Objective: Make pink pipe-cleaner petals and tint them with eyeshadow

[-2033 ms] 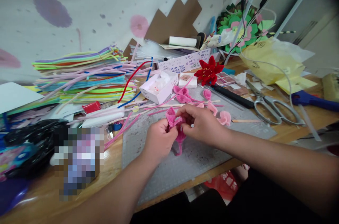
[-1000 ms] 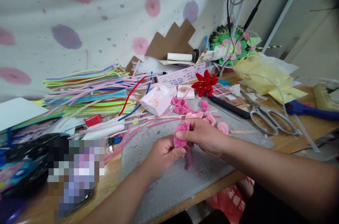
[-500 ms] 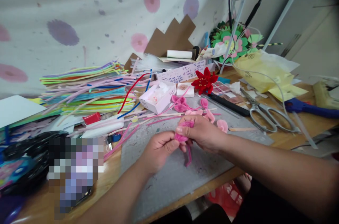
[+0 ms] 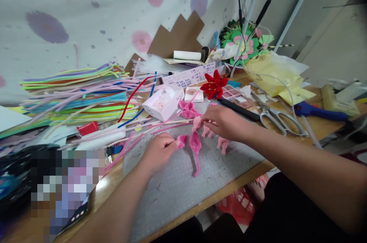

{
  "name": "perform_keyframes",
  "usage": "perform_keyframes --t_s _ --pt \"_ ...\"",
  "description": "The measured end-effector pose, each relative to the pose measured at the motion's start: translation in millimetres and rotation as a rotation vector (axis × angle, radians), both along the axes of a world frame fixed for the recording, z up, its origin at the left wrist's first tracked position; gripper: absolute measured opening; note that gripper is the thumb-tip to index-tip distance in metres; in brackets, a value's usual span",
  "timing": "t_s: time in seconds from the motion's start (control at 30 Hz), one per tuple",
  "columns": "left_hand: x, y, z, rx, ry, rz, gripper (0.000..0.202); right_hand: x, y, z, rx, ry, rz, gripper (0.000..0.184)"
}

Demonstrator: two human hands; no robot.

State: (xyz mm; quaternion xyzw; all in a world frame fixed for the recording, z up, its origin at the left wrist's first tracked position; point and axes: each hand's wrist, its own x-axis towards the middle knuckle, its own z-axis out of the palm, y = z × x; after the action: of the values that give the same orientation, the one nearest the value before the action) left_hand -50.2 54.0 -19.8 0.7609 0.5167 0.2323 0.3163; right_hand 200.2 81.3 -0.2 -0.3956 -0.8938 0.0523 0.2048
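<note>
My left hand [image 4: 158, 152] rests on the grey cutting mat [image 4: 183, 181], its fingers closed on a small pink pipe-cleaner petal [image 4: 181, 141]. A larger pink looped petal with a stem [image 4: 195, 147] lies on the mat between my hands. My right hand [image 4: 223, 120] reaches forward over the mat, its fingertips pinched on a pale pink petal [image 4: 197, 122]. More pink petals [image 4: 222, 144] lie just below that hand, and others [image 4: 187, 109] lie farther back.
A stack of coloured pipe cleaners [image 4: 77, 90] fills the left. A white box [image 4: 163, 105], a red flower [image 4: 213, 84], scissors [image 4: 273, 114], a blue glue gun [image 4: 315, 111] and yellow bags [image 4: 275, 72] crowd the back and right. A blurred patch [image 4: 69, 185] sits front left.
My hands have come apart. The big pink looped petal they held together now lies on the mat. My right hand has moved forward to the pale petals; my left keeps a small petal.
</note>
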Motion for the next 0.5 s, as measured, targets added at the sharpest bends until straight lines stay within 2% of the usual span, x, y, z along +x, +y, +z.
perform_keyframes --t_s 0.07,0.13,0.23,0.3,0.37,0.43,0.5 --pt "-2.1 1.6 -0.8 0.019 0.088 -0.032 0.04 11.9 4.5 2.5 0.057 0.018 -0.045 0.014" --pt "-3.0 1.9 -0.7 0.053 0.166 -0.007 0.042 23.2 7.7 5.5 0.073 0.028 -0.053 0.015" --pt "-0.1 -2.4 1.5 0.194 0.182 0.078 0.029 27.2 6.8 6.7 0.044 0.061 0.008 0.016" --pt "4.1 -7.3 3.1 0.312 0.126 0.08 0.018 18.3 2.3 3.4 0.005 0.031 0.113 0.018" --pt "8.3 -11.3 3.4 0.365 0.088 0.035 0.013 3.6 -3.8 -3.6 -0.005 -0.068 0.224 0.017" --pt "10.8 -12.9 1.7 0.324 0.092 0.003 0.013 -11.7 -10.7 -12.9 0.042 -0.173 0.261 0.011" --pt "11.0 -12.0 -1.4 0.213 0.11 0.012 0.014 -24.2 -18.0 -22.4 0.136 -0.226 0.26 0.008"
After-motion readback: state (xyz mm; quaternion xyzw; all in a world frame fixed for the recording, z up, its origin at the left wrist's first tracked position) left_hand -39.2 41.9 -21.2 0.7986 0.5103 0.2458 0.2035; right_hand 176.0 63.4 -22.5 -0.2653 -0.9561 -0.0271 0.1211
